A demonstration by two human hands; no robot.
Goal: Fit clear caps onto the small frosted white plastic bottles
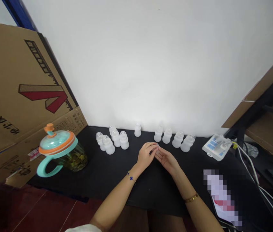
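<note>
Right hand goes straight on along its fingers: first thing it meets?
Most likely the left hand, just ahead of the right hand; the two look to be touching or nearly so, though depth there is unclear.

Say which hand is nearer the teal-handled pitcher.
Left. The left hand is to the right of the pitcher, apart from it; the right hand sits farther right.

At 5 o'clock, the fingertips of the left hand (144, 159) and right hand (169, 161) are meeting, obscuring whatever is lying between. At 8, neighbours are half-hiding a rear bottle (111, 129). At 4, pixelation is masking a phone (223, 201). Edges are cropping a carton (8, 74) (9) and sleeve (84, 228) (7).
</note>
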